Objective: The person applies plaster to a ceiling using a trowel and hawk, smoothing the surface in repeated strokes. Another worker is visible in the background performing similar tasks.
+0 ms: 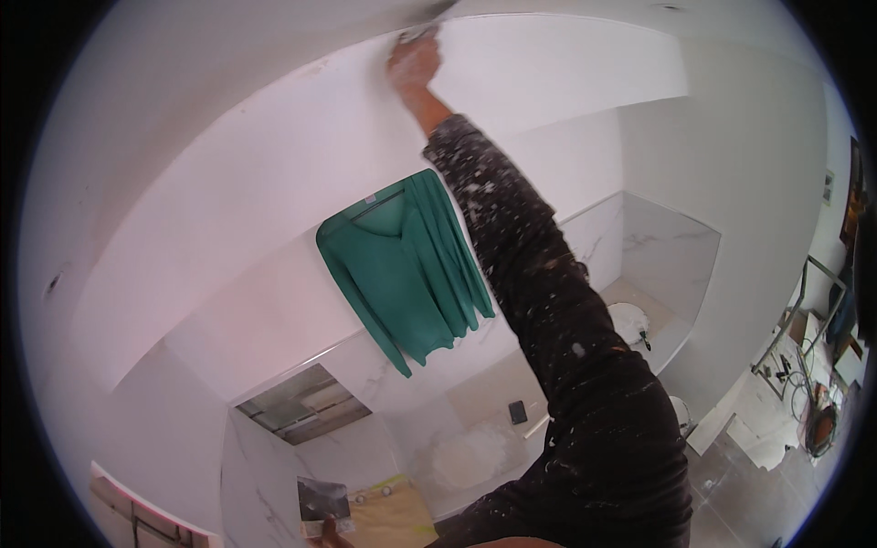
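Observation:
My right arm, in a dark sleeve spotted with white, reaches up to the corner where the wall meets the ceiling. My right hand (416, 62) is closed on a putty knife, its dark blade (435, 12) blurred against the ceiling edge. White residue coats the fingers. At the bottom, my left hand (332, 534) is partly cut off by the frame, its fingers closed at the lower edge of a dark flat plate (323, 502) with pale smears. Beside that plate lies a yellowish sheet or bag (393, 511).
A green long-sleeved top (397, 260) hangs on the wall ahead. Below are a marble-patterned counter niche, a small dark box (518, 412), a white round container (628, 321) and a window opening (306, 404). Cables and a metal frame (804, 310) stand at far right.

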Tool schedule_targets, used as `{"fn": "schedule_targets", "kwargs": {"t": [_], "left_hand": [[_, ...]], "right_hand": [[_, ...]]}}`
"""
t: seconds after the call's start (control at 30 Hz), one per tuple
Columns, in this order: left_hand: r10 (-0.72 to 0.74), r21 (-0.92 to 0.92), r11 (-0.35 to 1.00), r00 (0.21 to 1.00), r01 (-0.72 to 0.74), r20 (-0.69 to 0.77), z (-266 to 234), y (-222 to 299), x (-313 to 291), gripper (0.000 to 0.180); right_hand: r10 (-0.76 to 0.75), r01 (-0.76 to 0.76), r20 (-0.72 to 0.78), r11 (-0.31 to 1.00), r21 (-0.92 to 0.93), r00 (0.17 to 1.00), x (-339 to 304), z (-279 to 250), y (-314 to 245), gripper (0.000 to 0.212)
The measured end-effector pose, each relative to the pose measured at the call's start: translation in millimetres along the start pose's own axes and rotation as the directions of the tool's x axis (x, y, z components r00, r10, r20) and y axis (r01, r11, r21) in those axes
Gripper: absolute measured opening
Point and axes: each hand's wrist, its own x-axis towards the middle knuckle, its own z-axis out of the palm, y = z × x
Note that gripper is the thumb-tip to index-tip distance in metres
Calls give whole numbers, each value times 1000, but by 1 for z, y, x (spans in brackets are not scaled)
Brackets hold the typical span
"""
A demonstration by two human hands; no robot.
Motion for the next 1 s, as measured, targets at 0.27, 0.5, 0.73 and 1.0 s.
{"fn": "schedule_targets", "kwargs": {"t": [0.27,0.5,0.73,1.0], "left_hand": [[-15,-17,1000,1000,15,16,2,4,-7,32],[-30,-26,999,999,30,-18,7,24,-8,32],[113,-225,969,992,-98,52,11,15,1,32],[47,-29,998,999,-48,-12,-8,9,-11,31]], "right_hand": [[15,-365,365,7,931,931,-38,-56,30,4],[-141,-1,55,355,935,988,131,-130,146,8],[-399,389,145,916,94,905,197,-144,174,12],[-463,576,373,451,-682,804,180,-109,130,10]]}}
